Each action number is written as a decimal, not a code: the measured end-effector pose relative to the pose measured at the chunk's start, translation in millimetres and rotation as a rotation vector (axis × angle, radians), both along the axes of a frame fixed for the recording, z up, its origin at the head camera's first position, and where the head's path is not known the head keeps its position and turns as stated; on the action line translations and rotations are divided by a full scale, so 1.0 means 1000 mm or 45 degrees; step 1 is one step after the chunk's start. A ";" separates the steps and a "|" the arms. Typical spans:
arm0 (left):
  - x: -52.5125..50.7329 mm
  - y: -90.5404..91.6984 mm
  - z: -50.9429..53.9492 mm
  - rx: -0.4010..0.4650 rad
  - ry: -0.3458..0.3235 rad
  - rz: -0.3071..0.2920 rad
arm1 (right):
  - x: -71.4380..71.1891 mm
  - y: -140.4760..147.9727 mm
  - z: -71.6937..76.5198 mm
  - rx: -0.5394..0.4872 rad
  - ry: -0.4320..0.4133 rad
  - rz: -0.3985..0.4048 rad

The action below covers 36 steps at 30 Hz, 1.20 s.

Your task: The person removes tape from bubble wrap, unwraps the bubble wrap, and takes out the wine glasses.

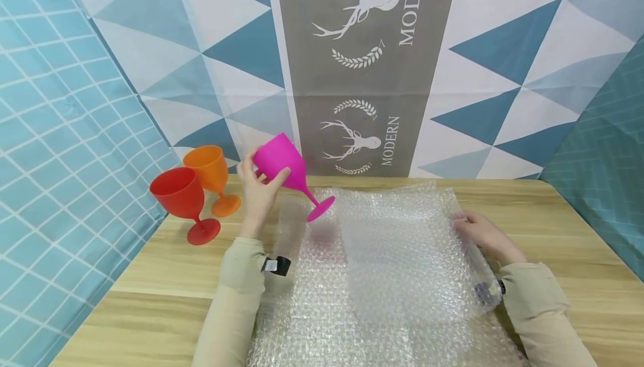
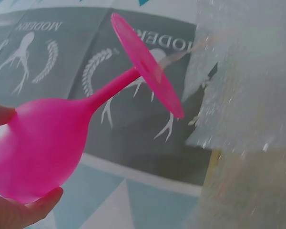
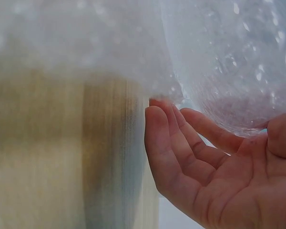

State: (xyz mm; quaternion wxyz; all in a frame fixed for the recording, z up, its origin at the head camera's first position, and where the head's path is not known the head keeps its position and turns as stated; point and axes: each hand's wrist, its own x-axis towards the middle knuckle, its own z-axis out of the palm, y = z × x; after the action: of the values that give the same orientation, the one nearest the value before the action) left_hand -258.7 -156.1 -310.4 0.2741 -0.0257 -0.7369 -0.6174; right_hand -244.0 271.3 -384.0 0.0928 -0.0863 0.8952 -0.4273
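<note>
My left hand [image 1: 260, 191] grips a magenta plastic goblet [image 1: 282, 160] by its bowl, thumb on one side and fingers on the other. The goblet is tilted, its stem and round foot pointing down to the right, above the bubble wrap [image 1: 322, 311]. In the left wrist view the goblet's foot [image 2: 148, 69] shows clear of the hand. On the right, my right hand [image 1: 488, 236] pinches the side edge of an upper layer of bubble wrap [image 3: 238, 71]; the thumb and fingers bend about that edge in the right wrist view.
A red goblet [image 1: 178, 194] and an orange goblet [image 1: 207, 168] stand upright on the left of the wooden table [image 1: 166, 277]. Behind the table hangs a patterned cloth [image 1: 352, 76]. Blue tiled sheeting [image 1: 60, 132] borders the left side.
</note>
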 end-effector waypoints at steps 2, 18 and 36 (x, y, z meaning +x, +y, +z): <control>0.002 -0.007 0.002 0.000 0.028 0.052 | 0.000 0.000 -0.001 -0.006 -0.003 0.000; 0.009 -0.052 0.006 -0.113 0.068 0.322 | -0.001 0.000 -0.003 -0.002 -0.026 0.012; -0.004 -0.070 -0.020 -0.638 0.019 0.566 | -0.001 -0.002 -0.003 0.007 -0.021 -0.007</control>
State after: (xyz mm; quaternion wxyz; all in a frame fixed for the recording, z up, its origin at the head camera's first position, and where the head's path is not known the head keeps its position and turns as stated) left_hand -262.9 -225.7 -330.5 0.3926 0.0644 -0.8513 -0.3420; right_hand -244.8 269.2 -387.3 0.0995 -0.0801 0.8958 -0.4257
